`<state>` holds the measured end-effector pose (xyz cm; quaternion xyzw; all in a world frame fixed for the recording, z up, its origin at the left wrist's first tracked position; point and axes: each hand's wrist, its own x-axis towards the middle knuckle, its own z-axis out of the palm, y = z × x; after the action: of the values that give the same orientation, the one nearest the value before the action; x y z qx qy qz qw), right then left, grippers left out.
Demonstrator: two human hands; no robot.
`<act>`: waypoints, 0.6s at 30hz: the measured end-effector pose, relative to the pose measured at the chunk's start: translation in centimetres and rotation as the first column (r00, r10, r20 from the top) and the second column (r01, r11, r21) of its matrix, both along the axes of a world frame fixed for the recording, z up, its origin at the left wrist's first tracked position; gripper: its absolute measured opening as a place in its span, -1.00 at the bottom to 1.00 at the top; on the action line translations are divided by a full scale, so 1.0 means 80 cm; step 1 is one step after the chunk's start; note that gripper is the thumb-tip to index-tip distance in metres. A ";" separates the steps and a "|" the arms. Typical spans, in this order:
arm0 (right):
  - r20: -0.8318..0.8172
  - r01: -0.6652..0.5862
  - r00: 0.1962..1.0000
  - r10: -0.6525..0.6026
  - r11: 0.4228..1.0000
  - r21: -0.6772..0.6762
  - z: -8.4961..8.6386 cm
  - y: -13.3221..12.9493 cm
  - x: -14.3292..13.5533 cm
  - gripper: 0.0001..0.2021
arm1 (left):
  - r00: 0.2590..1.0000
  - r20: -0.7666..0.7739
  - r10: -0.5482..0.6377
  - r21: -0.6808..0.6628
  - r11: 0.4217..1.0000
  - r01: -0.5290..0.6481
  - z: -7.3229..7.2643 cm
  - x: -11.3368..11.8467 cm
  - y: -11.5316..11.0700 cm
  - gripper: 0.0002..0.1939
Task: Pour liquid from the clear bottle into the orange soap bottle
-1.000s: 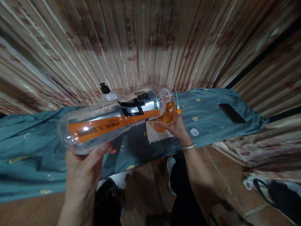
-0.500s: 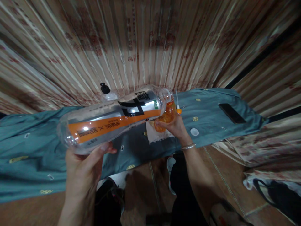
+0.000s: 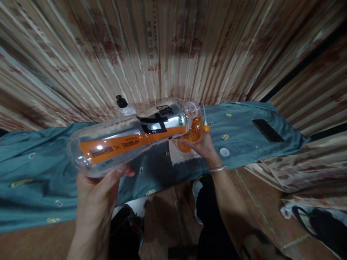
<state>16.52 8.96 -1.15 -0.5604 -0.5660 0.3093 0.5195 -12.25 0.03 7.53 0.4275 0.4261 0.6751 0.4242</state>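
A large clear bottle (image 3: 130,139) with an orange and silver label lies tilted nearly level, its open neck at the right. My left hand (image 3: 101,187) is closed on its base end from below. My right hand (image 3: 199,144) is wrapped round a small orange translucent bottle (image 3: 195,130), whose top meets the large bottle's neck. Beneath the small bottle is a pale cloth (image 3: 183,153). Just to the right lie a pump top with an orange collar (image 3: 206,128) and a white round cap (image 3: 224,151).
A green patterned cloth (image 3: 241,133) covers the narrow surface. On it a black phone (image 3: 267,130) lies at the right. Behind the large bottle stands a clear bottle with a black pump (image 3: 121,102). Pleated curtains (image 3: 168,50) rise behind; a black bag (image 3: 322,224) is at lower right.
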 end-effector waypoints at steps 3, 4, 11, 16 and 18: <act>-0.003 0.002 1.000 -0.002 1.000 -0.006 0.002 -0.001 -0.001 -0.10 | 1.000 0.002 0.005 -0.004 1.000 -0.005 0.000 -0.001 -0.001 -0.69; -0.007 0.001 1.000 -0.001 1.000 -0.005 0.002 -0.001 -0.001 -0.09 | 1.000 0.003 0.006 -0.003 1.000 -0.006 0.000 -0.001 -0.001 -0.68; -0.072 -0.021 0.997 0.020 1.000 -0.021 0.000 0.001 -0.004 -0.10 | 1.000 0.018 0.002 -0.006 1.000 -0.002 0.001 -0.001 0.000 -0.68; -0.069 -0.023 0.997 0.022 1.000 -0.015 -0.004 0.002 -0.001 -0.07 | 1.000 0.000 0.009 0.010 1.000 -0.009 0.001 0.002 0.001 -0.71; -0.033 -0.028 0.999 0.028 1.000 0.003 -0.004 0.001 0.000 -0.09 | 1.000 0.009 0.016 0.003 1.000 -0.016 0.002 0.003 0.001 -0.67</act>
<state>16.49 9.04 -1.51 -0.5466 -0.5656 0.3248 0.5252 -12.03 0.09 7.65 0.4218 0.4266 0.6810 0.4200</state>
